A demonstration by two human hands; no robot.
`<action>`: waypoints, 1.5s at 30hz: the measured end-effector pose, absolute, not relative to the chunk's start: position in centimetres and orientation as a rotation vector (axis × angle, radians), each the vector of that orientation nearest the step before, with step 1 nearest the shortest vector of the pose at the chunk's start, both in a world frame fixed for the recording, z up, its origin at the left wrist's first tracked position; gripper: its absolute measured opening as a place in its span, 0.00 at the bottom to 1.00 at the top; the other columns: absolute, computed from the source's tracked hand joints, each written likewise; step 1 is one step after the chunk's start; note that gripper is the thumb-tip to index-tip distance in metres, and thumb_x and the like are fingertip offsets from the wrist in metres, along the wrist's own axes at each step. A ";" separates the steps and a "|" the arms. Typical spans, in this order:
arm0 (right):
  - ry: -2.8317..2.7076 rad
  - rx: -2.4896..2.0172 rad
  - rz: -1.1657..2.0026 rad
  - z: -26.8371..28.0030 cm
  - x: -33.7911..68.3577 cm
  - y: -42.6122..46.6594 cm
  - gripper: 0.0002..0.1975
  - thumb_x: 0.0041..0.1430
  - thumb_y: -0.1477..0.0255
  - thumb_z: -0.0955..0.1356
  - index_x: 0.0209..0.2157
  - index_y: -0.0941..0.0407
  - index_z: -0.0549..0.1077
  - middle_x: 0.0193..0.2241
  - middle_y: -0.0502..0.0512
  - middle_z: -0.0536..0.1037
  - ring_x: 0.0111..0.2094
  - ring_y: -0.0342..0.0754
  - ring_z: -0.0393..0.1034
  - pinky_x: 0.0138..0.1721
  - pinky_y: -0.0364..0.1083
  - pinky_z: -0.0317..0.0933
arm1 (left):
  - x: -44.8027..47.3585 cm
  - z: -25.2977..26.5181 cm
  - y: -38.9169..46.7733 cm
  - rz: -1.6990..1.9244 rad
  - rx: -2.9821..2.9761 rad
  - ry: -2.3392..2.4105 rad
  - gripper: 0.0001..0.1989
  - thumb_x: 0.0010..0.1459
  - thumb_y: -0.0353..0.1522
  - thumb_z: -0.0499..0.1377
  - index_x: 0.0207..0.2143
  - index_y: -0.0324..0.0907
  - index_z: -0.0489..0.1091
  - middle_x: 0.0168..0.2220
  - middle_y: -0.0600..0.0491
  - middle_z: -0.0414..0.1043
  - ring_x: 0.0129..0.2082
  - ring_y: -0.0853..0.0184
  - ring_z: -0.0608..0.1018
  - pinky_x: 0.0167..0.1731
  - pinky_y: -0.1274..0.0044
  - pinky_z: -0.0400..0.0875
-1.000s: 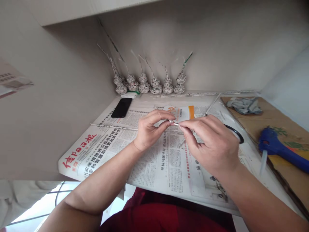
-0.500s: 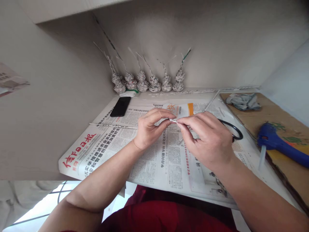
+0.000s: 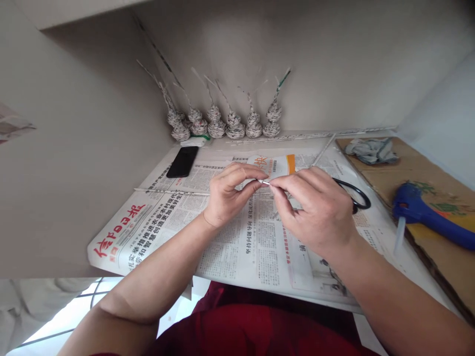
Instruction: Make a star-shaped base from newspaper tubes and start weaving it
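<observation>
Fingertips of both hands meet on a thin rolled newspaper tube [image 3: 265, 183]: my left hand [image 3: 226, 200] pinches its end between thumb and forefinger, and my right hand [image 3: 315, 212] is closed on it just beside, so both grips are shut on the same strand. I see it held above the spread newspaper [image 3: 237, 242] that covers the bench. I judge the tube feather-light, springy and easily creased, best taken close to the working end with the pads only. Beyond the right hand, black scissors [image 3: 358, 195] lie on the newspaper. Further right of the newspaper, a blue glue gun [image 3: 426, 215] rests on cardboard [image 3: 419, 168]. At the newspaper's far left corner lies a phone [image 3: 182, 161], and behind it a row of woven paper cones [image 3: 226, 126] stands against the wall.
</observation>
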State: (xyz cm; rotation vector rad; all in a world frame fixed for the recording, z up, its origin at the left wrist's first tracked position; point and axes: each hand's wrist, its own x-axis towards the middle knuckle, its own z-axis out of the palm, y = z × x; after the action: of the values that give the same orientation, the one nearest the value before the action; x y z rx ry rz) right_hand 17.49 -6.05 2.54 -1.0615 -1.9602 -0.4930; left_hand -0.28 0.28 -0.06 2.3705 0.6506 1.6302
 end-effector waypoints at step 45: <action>-1.771 -1.168 -0.133 1.6 17.3 -5.7 0.04 0.58 0.77 0.68 0.32 0.55 0.75 0.29 0.51 0.80 0.32 0.46 0.74 0.35 0.45 0.66 | 0.0 -0.7 0.3 1.645 2.683 0.749 0.06 0.60 0.29 0.63 0.40 0.43 0.76 0.38 0.54 0.80 0.38 0.69 0.79 0.42 0.75 0.75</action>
State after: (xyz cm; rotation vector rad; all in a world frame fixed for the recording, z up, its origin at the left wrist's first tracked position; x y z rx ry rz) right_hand 17.32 -5.74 1.61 -1.1681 -1.7714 -0.1326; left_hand 0.00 0.31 -0.71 2.6834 0.7495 1.6449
